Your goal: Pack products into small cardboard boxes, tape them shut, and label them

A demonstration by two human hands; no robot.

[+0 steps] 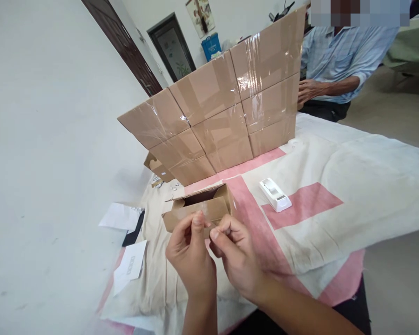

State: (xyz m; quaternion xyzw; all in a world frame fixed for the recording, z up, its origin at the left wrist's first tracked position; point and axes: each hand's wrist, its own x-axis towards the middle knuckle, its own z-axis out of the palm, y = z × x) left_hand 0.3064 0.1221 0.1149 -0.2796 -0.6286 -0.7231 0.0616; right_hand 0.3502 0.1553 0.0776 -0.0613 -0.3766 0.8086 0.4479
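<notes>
My left hand (193, 253) and my right hand (235, 253) are close together, thumbs and forefingers pinched. Between their fingertips stretches a small, see-through strip that looks like clear tape (208, 226); its ends are hidden by the fingers. Just beyond the hands stands a small brown cardboard box (195, 212) with its top open, partly covered by my fingers. Farther right, a white plastic tape dispenser (275, 195) lies on the cloth, apart from both hands.
A tall cardboard panel (216, 116), joined with shiny tape, stands across the table. Another open box (158, 167) sits behind its left end. White papers (130, 265) lie along the left edge of the pink-and-white cloth (310, 242). Behind the panel, a person in a blue shirt (345, 60) sits.
</notes>
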